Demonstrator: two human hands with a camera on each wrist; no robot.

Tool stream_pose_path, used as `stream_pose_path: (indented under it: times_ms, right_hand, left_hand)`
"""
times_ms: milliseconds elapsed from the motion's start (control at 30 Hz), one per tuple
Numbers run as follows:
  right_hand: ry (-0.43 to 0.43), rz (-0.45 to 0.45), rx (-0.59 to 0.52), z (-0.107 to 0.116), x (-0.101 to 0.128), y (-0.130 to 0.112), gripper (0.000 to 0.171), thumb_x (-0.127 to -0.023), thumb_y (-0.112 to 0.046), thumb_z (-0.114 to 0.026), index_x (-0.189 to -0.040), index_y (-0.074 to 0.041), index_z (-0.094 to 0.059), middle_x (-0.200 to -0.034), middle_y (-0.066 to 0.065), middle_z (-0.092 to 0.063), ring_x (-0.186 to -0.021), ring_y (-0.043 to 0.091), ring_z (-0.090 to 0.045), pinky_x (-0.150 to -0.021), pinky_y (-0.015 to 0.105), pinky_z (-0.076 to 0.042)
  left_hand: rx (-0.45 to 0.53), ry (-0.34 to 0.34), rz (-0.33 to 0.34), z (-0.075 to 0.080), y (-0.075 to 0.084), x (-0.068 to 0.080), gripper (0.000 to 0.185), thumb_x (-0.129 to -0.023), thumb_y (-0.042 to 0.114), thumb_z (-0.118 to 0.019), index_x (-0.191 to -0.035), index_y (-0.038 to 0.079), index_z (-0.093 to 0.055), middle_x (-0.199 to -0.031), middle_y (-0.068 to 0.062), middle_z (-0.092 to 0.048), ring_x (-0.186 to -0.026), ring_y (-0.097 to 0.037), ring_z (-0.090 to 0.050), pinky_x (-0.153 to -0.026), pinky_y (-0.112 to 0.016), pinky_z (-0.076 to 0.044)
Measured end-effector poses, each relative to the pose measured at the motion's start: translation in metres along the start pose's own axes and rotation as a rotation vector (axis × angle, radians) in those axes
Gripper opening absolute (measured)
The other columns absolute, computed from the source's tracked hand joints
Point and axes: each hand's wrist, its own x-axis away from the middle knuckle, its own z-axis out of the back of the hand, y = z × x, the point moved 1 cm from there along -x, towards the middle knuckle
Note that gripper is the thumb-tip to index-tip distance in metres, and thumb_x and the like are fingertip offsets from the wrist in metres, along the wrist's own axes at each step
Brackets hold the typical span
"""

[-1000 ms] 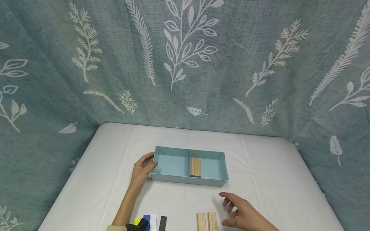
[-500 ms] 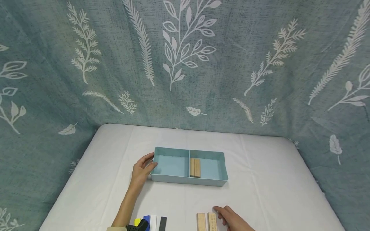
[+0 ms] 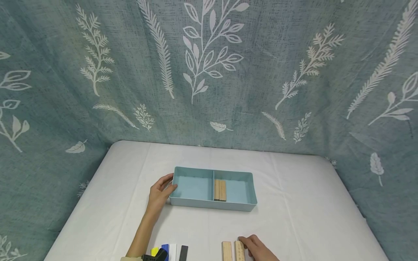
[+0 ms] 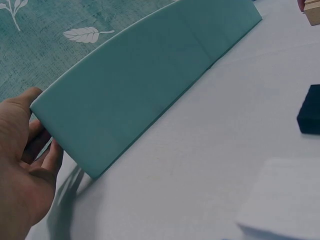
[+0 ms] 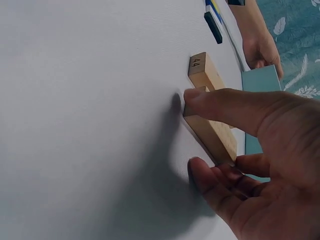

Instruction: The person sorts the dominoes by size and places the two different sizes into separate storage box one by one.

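Down at the near edge of the tabletop, two wooden blocks lay side by side, touching, their long axes running away from the person toward the blue tray. The right hand sat just to the right of the pair, its thumb pressed on the top of the nearer block and its fingers curled in beside that block's flank, closing round it in a pinch; the other block, stamped 44, lay on its far side, away from the hand. Farther out, the left hand clasped the tray's left end, thumb over the rim, fingers round the wall. Two more wooden blocks lay in the tray's right compartment, against the divider. Left of the loose pair, near the left forearm, lay a row of coloured flat pieces, well apart from the right hand.
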Motion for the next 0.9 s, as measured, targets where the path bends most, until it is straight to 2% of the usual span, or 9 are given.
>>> stream_pose_path:
  times_ms: [367, 667, 900]
  right_hand:
    - [0.046, -0.008, 0.014, -0.0032, 0.0028, -0.0025, 0.088, -0.078, -0.052, -0.08, -0.132, 0.01, -0.049, -0.099, 0.0, -0.041, -0.075, 0.001, -0.036, -0.062, 0.022, -0.044]
    - [0.036, -0.034, -0.038, -0.0017, 0.0042, -0.0052, 0.085, -0.078, -0.048, -0.082, -0.133, 0.008, -0.048, -0.097, 0.001, -0.038, -0.072, 0.003, -0.035, -0.059, 0.021, -0.042]
    - [0.013, -0.073, -0.083, 0.0028, 0.0064, -0.0073, 0.09, -0.078, -0.049, -0.081, -0.137, 0.008, -0.043, -0.099, 0.002, -0.037, -0.072, 0.003, -0.037, -0.06, 0.02, -0.044]
  left_hand:
    - [-0.005, -0.005, -0.004, 0.0007, -0.0012, 0.0, 0.05, -0.092, 0.006, -0.069, -0.138, 0.0, -0.051, -0.145, -0.015, -0.048, -0.139, -0.025, -0.041, -0.103, -0.016, -0.039]
    - [-0.012, -0.007, 0.001, 0.0004, -0.0012, 0.0001, 0.051, -0.092, 0.007, -0.069, -0.139, 0.0, -0.05, -0.146, -0.015, -0.047, -0.139, -0.026, -0.04, -0.103, -0.016, -0.039]
    - [0.0, -0.015, -0.002, 0.0006, 0.0002, 0.0004, 0.05, -0.092, 0.006, -0.068, -0.139, 0.0, -0.05, -0.146, -0.015, -0.047, -0.14, -0.026, -0.04, -0.104, -0.016, -0.038]
